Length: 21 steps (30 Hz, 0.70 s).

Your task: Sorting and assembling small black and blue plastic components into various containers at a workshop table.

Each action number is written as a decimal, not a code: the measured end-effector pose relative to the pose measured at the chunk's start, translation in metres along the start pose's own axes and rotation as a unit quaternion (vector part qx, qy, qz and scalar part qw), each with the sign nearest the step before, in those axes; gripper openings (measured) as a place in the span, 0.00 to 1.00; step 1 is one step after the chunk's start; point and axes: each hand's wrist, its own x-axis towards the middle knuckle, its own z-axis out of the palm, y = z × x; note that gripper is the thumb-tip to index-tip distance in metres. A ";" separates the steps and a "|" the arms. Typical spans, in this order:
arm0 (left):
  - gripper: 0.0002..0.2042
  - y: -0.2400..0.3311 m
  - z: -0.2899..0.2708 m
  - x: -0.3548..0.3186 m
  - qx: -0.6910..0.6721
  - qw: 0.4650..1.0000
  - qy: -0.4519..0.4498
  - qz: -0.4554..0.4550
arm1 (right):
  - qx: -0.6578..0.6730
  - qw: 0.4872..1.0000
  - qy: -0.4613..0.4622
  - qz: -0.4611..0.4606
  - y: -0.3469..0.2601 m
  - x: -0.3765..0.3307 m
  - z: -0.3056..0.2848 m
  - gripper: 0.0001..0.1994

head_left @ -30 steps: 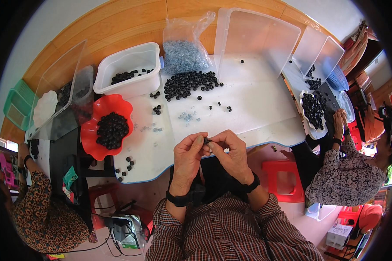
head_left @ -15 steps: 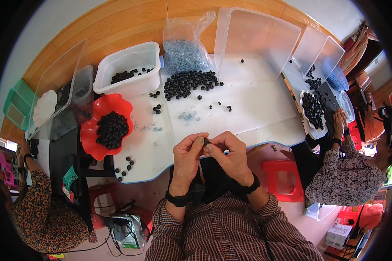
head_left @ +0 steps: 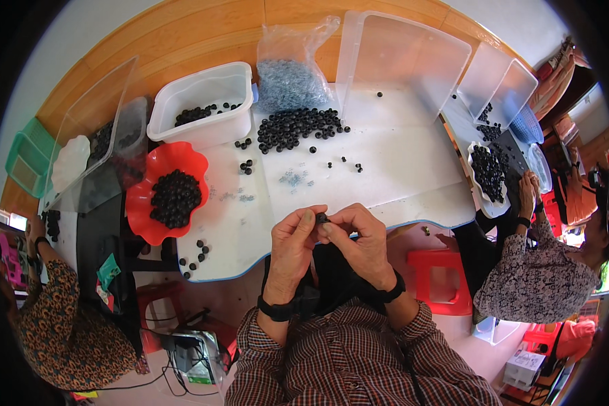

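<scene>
A small round black piece (head_left: pixel 322 218) sits between the fingertips of both hands, just off the table's near edge. My left hand (head_left: pixel 291 245) pinches it from one side with thumb and forefinger. From the other side my right hand (head_left: pixel 360 240) grips it, its thumb partly covering it. Beyond my hands, small clear bits (head_left: pixel 294 178) lie scattered on the white table (head_left: pixel 399 162). Farther back is a heap of round black pieces (head_left: pixel 298 128). More of them fill a red scalloped bowl (head_left: pixel 137 206) on the left.
A white tub (head_left: pixel 203 134) holding black pieces and a plastic bag of clear bits (head_left: pixel 287 84) stand at the back. Translucent bins (head_left: pixel 402 68) stand on edge at back right. People work on either side. A red stool (head_left: pixel 440 281) is at right.
The black piece shows slightly more between my fingertips; both hands keep their pinch. The table scene shifts very slightly in view.
</scene>
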 end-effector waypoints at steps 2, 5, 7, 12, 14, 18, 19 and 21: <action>0.13 0.000 -0.001 0.000 -0.003 1.000 -0.006 0.003 | 0.007 1.000 0.001 -0.001 -0.001 0.000 0.000 0.04; 0.12 0.000 -0.003 0.000 0.001 1.000 -0.018 0.013 | 0.021 1.000 0.010 0.000 0.002 -0.001 0.001 0.04; 0.11 0.000 -0.003 0.000 0.007 1.000 -0.023 0.019 | 0.027 0.999 0.017 0.003 0.006 -0.002 0.001 0.04; 0.11 0.002 0.001 -0.002 0.043 0.998 -0.006 0.039 | 0.040 0.999 0.020 0.014 0.006 -0.002 0.002 0.05; 0.10 0.003 0.001 -0.003 0.042 0.998 -0.005 0.042 | 0.026 0.999 0.014 0.011 0.003 -0.001 0.002 0.05; 0.10 0.005 0.003 -0.004 0.036 0.999 0.001 0.041 | -0.004 1.000 0.016 -0.002 -0.005 0.000 0.003 0.04; 0.10 0.005 0.004 -0.005 0.036 0.999 0.001 0.041 | -0.004 1.000 0.015 -0.002 -0.007 0.000 0.004 0.04; 0.10 0.006 0.005 -0.006 0.039 0.998 0.010 0.050 | -0.030 0.999 0.021 -0.023 -0.010 0.001 0.005 0.04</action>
